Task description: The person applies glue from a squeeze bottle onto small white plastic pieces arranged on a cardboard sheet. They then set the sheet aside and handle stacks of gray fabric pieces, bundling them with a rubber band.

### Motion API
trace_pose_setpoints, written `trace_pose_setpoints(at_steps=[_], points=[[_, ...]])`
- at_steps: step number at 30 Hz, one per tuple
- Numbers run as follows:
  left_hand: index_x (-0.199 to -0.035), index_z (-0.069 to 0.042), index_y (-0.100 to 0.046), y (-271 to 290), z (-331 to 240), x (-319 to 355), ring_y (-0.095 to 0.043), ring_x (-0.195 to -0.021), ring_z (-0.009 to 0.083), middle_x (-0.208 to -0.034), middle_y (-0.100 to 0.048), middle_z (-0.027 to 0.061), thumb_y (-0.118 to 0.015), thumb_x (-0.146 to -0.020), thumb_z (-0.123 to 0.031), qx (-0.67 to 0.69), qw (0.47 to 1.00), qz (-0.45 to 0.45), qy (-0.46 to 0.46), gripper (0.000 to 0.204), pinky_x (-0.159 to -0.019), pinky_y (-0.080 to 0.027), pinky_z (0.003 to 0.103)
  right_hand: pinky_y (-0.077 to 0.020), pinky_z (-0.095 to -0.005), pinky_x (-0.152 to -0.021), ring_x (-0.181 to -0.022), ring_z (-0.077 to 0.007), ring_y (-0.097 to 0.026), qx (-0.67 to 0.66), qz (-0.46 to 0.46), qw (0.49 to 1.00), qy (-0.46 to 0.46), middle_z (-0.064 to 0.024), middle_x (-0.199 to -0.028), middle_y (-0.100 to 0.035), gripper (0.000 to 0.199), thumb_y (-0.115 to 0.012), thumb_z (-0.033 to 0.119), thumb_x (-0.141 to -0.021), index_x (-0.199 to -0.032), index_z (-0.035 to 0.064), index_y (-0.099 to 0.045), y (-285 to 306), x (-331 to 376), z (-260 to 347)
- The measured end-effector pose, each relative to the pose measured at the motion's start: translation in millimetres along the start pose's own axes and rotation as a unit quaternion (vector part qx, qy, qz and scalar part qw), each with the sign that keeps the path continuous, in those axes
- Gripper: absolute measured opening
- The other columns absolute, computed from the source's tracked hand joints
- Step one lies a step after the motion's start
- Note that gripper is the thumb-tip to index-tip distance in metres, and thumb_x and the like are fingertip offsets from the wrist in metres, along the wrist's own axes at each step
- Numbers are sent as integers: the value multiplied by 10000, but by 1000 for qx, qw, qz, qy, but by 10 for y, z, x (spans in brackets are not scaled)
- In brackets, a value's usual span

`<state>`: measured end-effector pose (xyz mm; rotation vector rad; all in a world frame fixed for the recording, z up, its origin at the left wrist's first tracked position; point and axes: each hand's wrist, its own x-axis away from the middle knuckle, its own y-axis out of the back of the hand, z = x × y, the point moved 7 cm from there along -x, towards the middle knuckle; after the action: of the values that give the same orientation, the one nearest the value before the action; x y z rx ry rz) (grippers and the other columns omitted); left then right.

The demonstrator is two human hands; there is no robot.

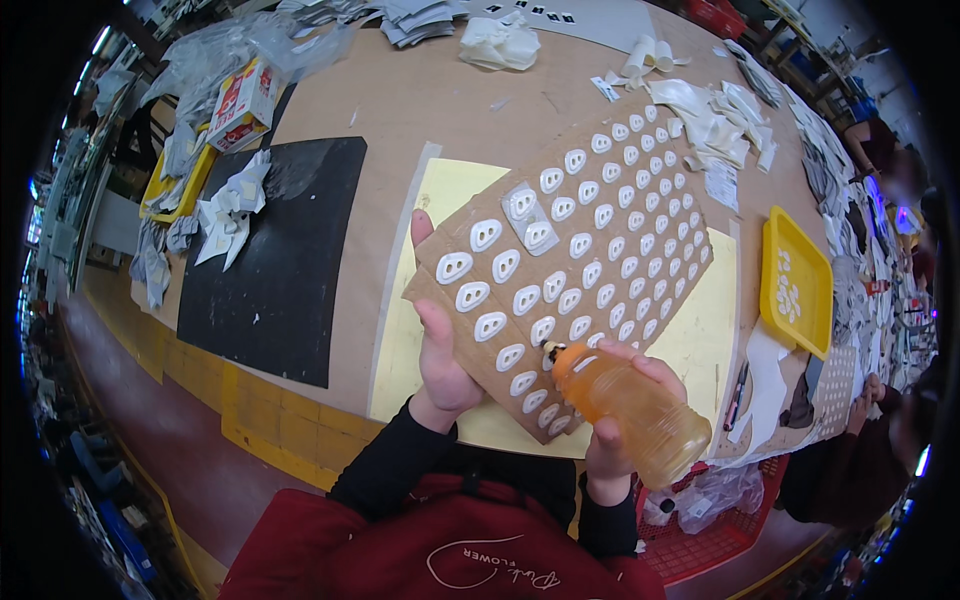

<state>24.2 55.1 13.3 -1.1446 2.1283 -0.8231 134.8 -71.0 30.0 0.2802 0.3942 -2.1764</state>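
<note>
R hand (612, 425): wrapped round an orange squeeze bottle (628, 408), fingers closed on its body; bottle tilted, nozzle aimed up-left, fat end toward the person's lower right.
Nozzle tip: touching or just above the cardboard sheet (600, 225) at its near edge, by a white oval piece (510, 356) (contact itself too small to tell).
L hand (440, 350): gripping the sheet's near-left corner, thumb on top, fingers hidden under; index tip shows past the edge further up.
Sheet axis: long side runs from L hand, near-left, out to far-right; rows of white ovals follow that diagonal.
Bottle vs sheet: bottle's long axis crosses the rows roughly at right angles, coming in from the near-right.
Nearer hand: R hand for the near-edge rows; far-right rows well apart from both.
Under sheet: pale yellow mat (445, 190) on the brown table (420, 90).
Right side: yellow tray (775, 250) w/ a few white pieces, near the sheet, not touching.
Left side: black mat (280, 260), well apart.
</note>
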Motion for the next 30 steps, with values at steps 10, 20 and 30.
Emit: trace_pose_setpoints(at_steps=[10,20,30], points=[[-1486,-269,-14,45,3,-4,-336,-1316,299,-1478,-237,104,-321,-951,-544,33,995,-95,-8,675,-1051,-350,492,-113,-597,-1097,-763,-221,-550,-508,-11,856,-95,-138,-722,-612,652,-394,687,-861,-1040,72,-513,320,-120,-196],[-1489,-255,-20,76,26,28,-350,-1305,281,-1473,-250,104,-322,-949,-552,-22,1000,-19,3,686,-1048,-357,467,-88,-659,-1071,-743,-227,-553,-519,26,839,-161,-145,-717,-602,622,-392,677,-863,-1030,88,-501,46,-21,-304],[-1491,-236,-27,54,10,15,-334,-1313,282,-1479,-241,99,-332,-946,-555,-20,1000,-21,-3,702,-1066,-328,466,-66,-703,-1050,-787,-207,-574,-487,-30,857,-164,-93,-707,-594,652,-363,684,-872,-1056,87,-549,58,-89,-289]])
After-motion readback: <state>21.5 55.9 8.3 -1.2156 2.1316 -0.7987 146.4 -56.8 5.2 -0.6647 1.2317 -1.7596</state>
